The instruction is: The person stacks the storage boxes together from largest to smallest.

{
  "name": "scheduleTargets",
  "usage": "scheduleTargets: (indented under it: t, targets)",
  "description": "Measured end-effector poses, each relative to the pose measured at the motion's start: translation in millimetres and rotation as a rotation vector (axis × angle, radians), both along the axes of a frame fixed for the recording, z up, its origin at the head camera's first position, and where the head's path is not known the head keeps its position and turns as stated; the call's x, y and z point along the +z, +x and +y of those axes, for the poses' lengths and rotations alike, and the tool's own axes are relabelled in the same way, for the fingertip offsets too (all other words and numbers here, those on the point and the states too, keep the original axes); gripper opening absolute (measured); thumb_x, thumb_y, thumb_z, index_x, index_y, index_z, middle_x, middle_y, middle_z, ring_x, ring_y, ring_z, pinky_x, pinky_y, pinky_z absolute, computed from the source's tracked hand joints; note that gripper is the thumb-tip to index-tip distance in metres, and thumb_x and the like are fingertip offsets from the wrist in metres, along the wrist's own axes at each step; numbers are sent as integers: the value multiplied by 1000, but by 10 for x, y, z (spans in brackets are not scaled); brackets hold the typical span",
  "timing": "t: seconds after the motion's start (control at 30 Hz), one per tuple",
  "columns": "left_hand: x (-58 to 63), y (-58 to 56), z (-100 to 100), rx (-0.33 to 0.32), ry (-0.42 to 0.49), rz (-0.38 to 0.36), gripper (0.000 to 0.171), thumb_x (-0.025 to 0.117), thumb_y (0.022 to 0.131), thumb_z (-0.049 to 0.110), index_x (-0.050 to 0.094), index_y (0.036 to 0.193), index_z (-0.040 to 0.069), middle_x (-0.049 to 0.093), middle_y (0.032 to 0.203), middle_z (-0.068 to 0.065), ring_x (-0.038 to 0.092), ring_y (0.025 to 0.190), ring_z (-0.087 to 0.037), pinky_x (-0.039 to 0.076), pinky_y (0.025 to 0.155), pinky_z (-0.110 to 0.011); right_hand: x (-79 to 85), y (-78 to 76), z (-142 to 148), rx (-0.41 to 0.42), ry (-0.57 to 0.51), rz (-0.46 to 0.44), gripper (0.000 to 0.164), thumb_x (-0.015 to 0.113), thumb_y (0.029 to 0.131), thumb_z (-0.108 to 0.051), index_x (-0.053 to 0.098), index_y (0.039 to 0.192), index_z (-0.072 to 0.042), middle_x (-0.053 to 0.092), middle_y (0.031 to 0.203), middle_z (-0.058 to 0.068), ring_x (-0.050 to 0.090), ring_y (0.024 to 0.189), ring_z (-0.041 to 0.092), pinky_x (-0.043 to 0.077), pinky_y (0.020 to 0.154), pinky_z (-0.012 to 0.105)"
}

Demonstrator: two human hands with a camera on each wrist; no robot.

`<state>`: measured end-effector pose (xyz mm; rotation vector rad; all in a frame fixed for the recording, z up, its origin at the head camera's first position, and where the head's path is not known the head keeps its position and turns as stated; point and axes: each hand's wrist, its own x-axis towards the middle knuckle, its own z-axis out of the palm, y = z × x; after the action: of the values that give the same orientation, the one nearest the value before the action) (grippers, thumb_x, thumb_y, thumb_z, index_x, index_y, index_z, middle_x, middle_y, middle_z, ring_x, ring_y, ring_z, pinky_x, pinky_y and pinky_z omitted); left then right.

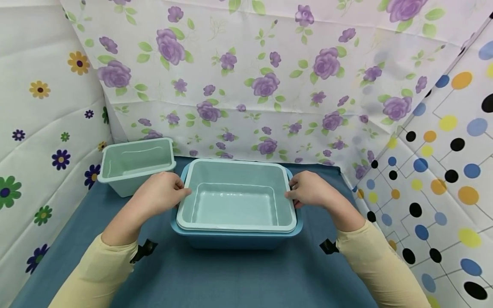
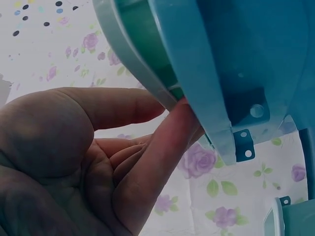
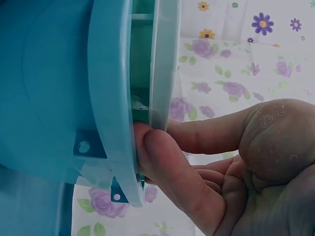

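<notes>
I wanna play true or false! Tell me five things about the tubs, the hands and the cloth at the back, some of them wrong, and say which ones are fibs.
1. The left hand and right hand pinch the rim of the top tub. True.
2. The small tub stands nearer the left hand. True.
3. The top tub sits in the small tub. False: it sits in the blue tub.
4. The small tub is upside down. False: its opening faces up.
5. The back cloth has purple flowers. True.
</notes>
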<state>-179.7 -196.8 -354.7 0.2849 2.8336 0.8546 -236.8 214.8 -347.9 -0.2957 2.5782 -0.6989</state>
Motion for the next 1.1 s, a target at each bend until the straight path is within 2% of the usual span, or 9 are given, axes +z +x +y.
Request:
scheduleTargets:
  t: [0.23,0.5,0.73,0.97,1.1]
  targets:
    - [-1,-13,1,6,-17,8,29,75,108,22,82,81,13,69,65,1,63,60,-18,48,59,-37,-8,8,4,-7,-1,14,47,78,106,-19,69,142,10,81,88,4,80,77,16,67,83,41]
    - [18,3,33,18,-43,5,38,77,106,23,75,69,16,66,61,0,59,57,-19,45,58,-36,-29,22,9,-3,15,42,42,79,105,-21,73,136,7,80,82,2,79,75,15,66,84,43]
    - [1,3,53,31,-68,24,44,78,105,23,66,63,16,58,57,0,54,54,-19,41,55,-35,-24,65,-47,-16,71,79,51,79,106,-21,67,145,8,79,79,1,77,72,13,65,91,48]
    - [-10,23,76,45,-71,46,53,80,103,22,48,60,21,35,56,6,38,52,-14,33,55,-33,-28,161,-115,-52,93,134,48,80,104,-18,68,142,9,80,97,10,76,69,13,65,73,38]
    - [12,47,92,56,-83,45,46,81,103,23,56,64,19,37,59,6,40,54,-15,34,55,-34,-22,197,-140,-48,121,180,45,81,104,-18,70,138,9,80,94,10,75,70,14,63,68,36]
